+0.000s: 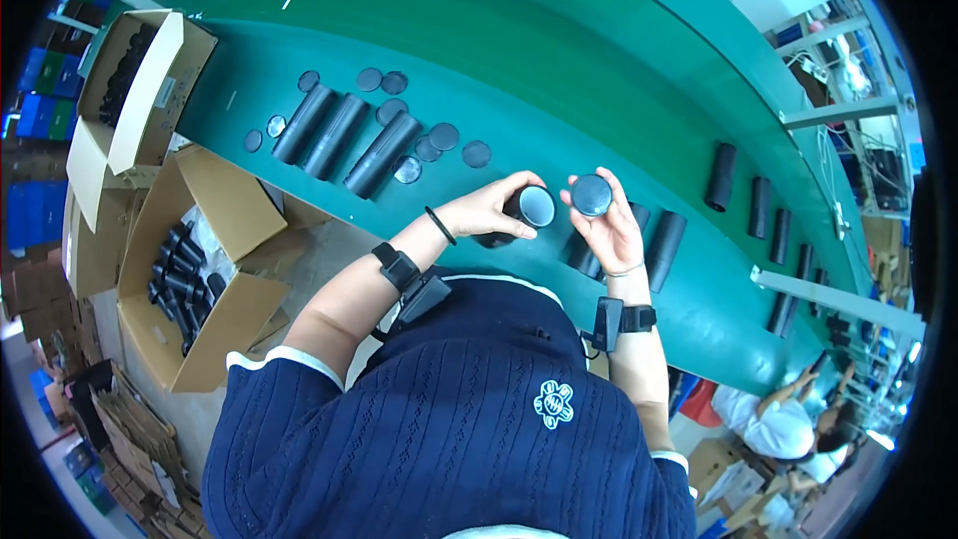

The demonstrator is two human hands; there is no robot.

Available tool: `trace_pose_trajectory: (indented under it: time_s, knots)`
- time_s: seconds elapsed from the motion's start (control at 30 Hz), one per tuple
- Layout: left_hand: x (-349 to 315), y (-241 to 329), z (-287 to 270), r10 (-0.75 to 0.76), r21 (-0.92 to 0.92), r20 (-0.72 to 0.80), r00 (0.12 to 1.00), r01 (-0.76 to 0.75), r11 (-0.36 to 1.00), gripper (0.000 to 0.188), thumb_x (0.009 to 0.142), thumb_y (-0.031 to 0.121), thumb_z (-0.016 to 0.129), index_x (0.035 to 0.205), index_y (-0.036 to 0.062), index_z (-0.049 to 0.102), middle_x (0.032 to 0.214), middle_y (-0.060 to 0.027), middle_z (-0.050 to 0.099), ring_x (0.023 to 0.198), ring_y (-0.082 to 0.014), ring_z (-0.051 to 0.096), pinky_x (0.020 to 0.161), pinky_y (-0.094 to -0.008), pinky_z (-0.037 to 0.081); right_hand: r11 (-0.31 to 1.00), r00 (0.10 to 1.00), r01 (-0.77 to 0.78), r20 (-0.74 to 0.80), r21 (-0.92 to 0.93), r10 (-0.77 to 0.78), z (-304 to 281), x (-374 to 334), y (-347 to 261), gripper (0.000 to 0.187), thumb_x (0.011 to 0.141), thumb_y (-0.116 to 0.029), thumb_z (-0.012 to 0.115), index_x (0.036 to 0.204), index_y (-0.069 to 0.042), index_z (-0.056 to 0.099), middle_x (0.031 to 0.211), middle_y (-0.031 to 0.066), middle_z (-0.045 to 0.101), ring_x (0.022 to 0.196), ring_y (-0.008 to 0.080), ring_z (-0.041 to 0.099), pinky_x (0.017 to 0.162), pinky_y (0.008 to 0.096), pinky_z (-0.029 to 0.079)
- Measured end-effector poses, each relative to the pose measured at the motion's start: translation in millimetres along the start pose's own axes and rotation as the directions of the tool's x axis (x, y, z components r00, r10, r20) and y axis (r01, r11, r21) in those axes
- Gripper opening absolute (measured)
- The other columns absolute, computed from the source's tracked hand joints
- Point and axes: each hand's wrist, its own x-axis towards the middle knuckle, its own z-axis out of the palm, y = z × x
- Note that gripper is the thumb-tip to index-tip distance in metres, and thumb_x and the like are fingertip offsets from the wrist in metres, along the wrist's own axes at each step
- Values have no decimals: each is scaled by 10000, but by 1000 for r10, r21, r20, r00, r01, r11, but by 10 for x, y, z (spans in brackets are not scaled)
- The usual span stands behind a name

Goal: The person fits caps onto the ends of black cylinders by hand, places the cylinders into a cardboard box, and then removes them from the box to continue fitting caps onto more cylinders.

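Single head view, fisheye, looking steeply down past chest. Hands close, near centre. Green table (619, 60) arcs from 11 to 4 o'clock. Cardboard boxes (215, 269) at 9 o'clock.

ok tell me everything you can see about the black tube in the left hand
The black tube is a short matte cylinder, probably plastic. The left hand wraps around its body, holding it above the green belt. Its open end faces the camera, showing a pale, shiny inside. The right hand holds a round black cap just beside it, not touching.
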Motion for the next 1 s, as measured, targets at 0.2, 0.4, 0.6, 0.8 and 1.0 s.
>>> trace_pose_trajectory:
  time_s: [0.2, 0.4, 0.6, 0.8, 1.0]
  knots:
    - [58, 265, 227, -5, -338, 129, 992, 49, 940, 609, 721, 74, 772, 1237, 95, 449, 1114, 1, 480, 1054, -110, 484, 903, -269, 409, 941, 987, 132, -48, -312, -155, 78, -19, 85, 638, 813, -89, 699, 1342, -166, 350, 1378, 140, 407, 1283, 313, 405, 1038, 420, 357]
    - [57, 273, 234, -26, -310, 182, 983, 82, 947, 593, 726, 71, 765, 1232, 99, 456, 1098, 4, 490, 1061, -110, 476, 899, -272, 413, 968, 999, -9, -50, -250, -4, 34, -84, 32, 694, 849, -181, 668, 1423, -92, 289, 1339, 118, 441, 1216, 224, 446, 1011, 366, 366]
    - [86, 118, 201, -84, -206, 202, 976, 126, 970, 581, 731, 97, 771, 1223, 88, 463, 1107, -16, 490, 1073, -125, 475, 922, -288, 415, 885, 992, -121, -85, -450, 93, 13, -128, 0, 566, 886, -239, 638, 1361, -51, 393, 1282, 79, 484, 1159, 167, 478, 950, 318, 404]
    - [150, 31, 168, 63, 287, 80, 995, -83, 954, 669, 751, 152, 742, 1324, 68, 406, 1281, -131, 436, 1214, -228, 428, 1012, -350, 372, 449, 984, 3, -77, -894, -158, 112, -146, -175, 622, 737, -44, 730, 1303, -46, 474, 1270, 101, 517, 1183, 233, 500, 971, 348, 409]
    - [258, -235, 223, 36, 156, 120, 992, -54, 986, 721, 782, 182, 712, 1356, 29, 305, 1310, -165, 411, 1249, -287, 389, 1033, -381, 344, -199, 991, 87, 106, -976, -87, 382, -75, -149, 601, 624, -4, 749, 1198, -34, 572, 1195, 144, 563, 1130, 294, 534, 946, 361, 438]
